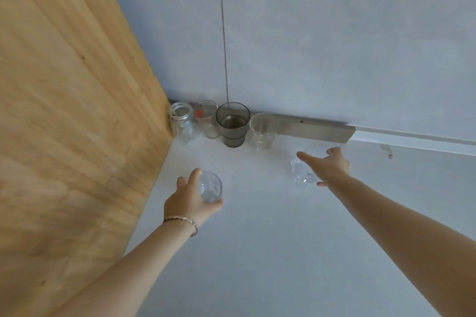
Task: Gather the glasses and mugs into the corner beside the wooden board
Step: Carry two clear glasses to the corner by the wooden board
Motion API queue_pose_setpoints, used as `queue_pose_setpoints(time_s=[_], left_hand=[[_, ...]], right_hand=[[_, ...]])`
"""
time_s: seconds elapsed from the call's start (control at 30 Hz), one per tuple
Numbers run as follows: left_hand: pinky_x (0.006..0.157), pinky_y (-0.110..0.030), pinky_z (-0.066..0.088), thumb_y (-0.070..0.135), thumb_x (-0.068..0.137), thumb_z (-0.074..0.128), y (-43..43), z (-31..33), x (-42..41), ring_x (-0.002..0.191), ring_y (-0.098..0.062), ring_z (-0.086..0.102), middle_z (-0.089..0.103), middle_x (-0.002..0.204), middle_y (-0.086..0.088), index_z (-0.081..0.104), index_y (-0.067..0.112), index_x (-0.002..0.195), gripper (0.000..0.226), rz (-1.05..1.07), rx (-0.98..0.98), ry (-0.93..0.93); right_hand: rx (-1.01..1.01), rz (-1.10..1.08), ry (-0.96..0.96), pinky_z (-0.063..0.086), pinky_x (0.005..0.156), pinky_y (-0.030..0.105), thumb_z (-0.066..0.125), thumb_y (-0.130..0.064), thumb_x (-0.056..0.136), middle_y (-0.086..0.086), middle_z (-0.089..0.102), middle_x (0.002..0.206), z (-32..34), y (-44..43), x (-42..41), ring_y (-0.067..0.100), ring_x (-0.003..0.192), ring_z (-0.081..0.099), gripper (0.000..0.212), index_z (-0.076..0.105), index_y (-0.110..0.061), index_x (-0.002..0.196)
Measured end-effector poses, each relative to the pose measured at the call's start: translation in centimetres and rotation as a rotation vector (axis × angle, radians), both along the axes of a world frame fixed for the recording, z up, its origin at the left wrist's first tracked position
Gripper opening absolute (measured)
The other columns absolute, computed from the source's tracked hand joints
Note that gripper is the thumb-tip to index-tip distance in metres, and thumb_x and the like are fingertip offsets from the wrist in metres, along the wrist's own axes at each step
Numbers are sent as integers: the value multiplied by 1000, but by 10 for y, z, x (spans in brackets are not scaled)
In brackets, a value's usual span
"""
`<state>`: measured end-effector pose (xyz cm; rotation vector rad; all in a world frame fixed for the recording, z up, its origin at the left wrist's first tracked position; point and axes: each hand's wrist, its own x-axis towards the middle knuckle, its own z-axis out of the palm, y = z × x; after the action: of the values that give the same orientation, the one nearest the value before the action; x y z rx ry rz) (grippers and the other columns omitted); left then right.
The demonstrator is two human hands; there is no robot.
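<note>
Already four vessels are lined up against the wall beside the wooden board: a clear jar touching the board, then a glass with a red mark, a smoky tumbler and a clear mug. A clear glass is held in the closed left hand, near the board's foot. Another clear mug is covered by the right hand, fingers spread wide over it; a firm grip cannot be confirmed. Both pieces are best set down on the worktop just before the row, lowered gently so that glass is not knocked against glass.
</note>
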<state>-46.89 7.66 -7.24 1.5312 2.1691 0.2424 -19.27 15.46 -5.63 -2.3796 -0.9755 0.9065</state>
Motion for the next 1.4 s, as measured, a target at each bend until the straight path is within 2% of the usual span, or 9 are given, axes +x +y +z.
queue_pose_setpoints(time_s=[0.2, 0.4, 0.5, 0.63, 0.73, 1.0, 1.1, 1.27, 1.4], left_hand=[[63, -23, 39, 58, 62, 68, 11, -13, -13, 85, -23, 66, 36, 101, 7, 33, 39, 127, 76, -37, -31, -8], [61, -21, 38, 57, 62, 70, 14, -20, -15, 83, -22, 66, 31, 99, 8, 32, 40, 130, 80, -34, -21, 1], [60, -22, 39, 56, 61, 71, 15, -24, -14, 81, -24, 66, 32, 97, 6, 34, 39, 128, 78, -23, 5, 0], [58, -22, 37, 56, 60, 72, 15, -26, -14, 77, -25, 66, 32, 95, 6, 36, 38, 127, 78, -17, 18, 14], [57, -21, 36, 57, 60, 71, 14, -26, -13, 73, -23, 63, 31, 96, 7, 34, 39, 127, 78, -18, 12, 19], [65, -28, 44, 53, 65, 69, 29, -17, -40, 86, -25, 63, 49, 116, 2, 35, 34, 128, 74, 83, -3, 15], [80, -35, 50, 50, 68, 69, 47, -10, -64, 103, -30, 61, 51, 123, -5, 37, 25, 129, 74, 165, -17, 46], [84, -37, 49, 55, 74, 66, 74, -5, -71, 115, -31, 53, 36, 141, -12, 33, 11, 138, 85, 57, -3, 241], [80, -35, 49, 57, 76, 64, 82, -6, -67, 112, -30, 56, 30, 145, -11, 31, 7, 140, 88, 20, -16, 341]], right_hand=[[-8, 58, -40, 55, 88, 45, 75, -55, 64, 17, 39, 132, -9, 58, -28, 34, 97, 63, 90, 35, -20, 136], [17, 98, -92, 41, 98, 44, 64, -60, 75, 20, 30, 139, -24, 70, -40, 42, 123, 44, 92, 22, -19, 145], [74, -55, 142, 45, 98, 45, 57, -55, 83, 17, 37, 136, -30, 61, -37, 40, 115, 54, 83, 23, -11, 145], [115, -130, 386, 53, 92, 46, 51, -30, 91, 3, 57, 78, -34, 55, -39, 30, 81, 65, 41, 49, 0, 119], [137, -148, 433, 50, 93, 45, 54, -29, 90, 2, 56, 69, -31, 58, -44, 27, 81, 64, 27, 54, -6, 104], [-23, 120, 188, 49, 92, 41, 54, -30, 90, 18, 48, 133, -34, 27, -40, 33, 107, 58, 58, 36, -6, 140], [-31, 296, 88, 42, 74, 30, 56, -25, 90, 16, 52, 130, -32, 9, -39, 22, 84, 55, 50, 44, -11, 136], [-27, 492, 51, 40, 63, 21, 58, -20, 89, 14, 54, 126, -33, -22, -51, 17, 86, 53, 37, 55, -14, 126], [-45, 585, 37, 40, 75, 20, 56, -21, 89, 10, 53, 126, -33, -39, -57, 16, 97, 54, 33, 58, -18, 122]])
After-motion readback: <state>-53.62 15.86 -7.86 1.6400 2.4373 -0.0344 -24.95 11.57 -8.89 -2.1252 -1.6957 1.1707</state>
